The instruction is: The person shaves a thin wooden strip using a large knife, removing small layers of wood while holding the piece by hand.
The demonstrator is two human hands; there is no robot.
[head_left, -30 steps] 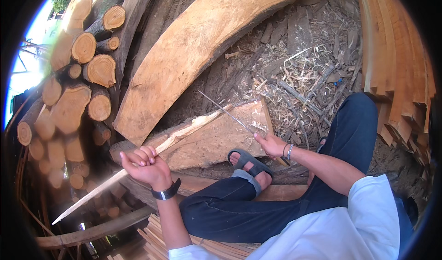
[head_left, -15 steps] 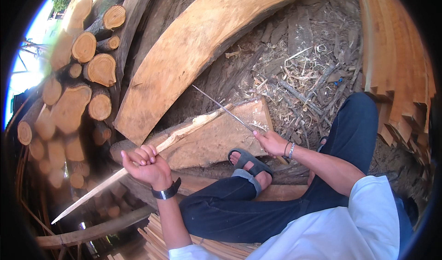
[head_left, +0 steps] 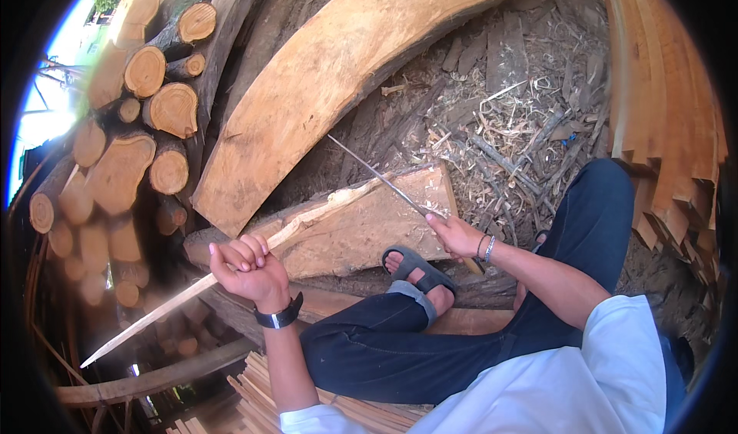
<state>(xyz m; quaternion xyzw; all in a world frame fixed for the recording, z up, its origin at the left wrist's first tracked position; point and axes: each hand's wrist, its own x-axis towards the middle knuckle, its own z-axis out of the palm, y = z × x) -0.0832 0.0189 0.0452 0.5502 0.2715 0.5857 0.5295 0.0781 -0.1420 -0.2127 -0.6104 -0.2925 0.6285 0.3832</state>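
Observation:
My left hand [head_left: 250,275] is closed around a long pale wooden stick [head_left: 156,312], palm turned up. The stick tapers to a point at the lower left. Its rougher far end [head_left: 338,198] lies along a flat slab of wood [head_left: 361,230] on the ground. In my right hand [head_left: 461,238] is a machete, its long thin blade [head_left: 371,169] slanting up to the left across the slab. The blade passes close by the stick's far end; whether they touch, I cannot tell. My fingers hide most of the machete's handle.
A broad curved plank [head_left: 307,99] arches beyond the slab. Cut logs [head_left: 171,111] are stacked at left, and sawn boards [head_left: 661,96] at right. Shavings and bark [head_left: 511,119] litter the ground. My sandalled foot [head_left: 419,275] rests beside the slab's near edge.
The machete's tip has shifted slightly up and right, and the stick's pointed end slightly left and up. Both hands keep their hold.

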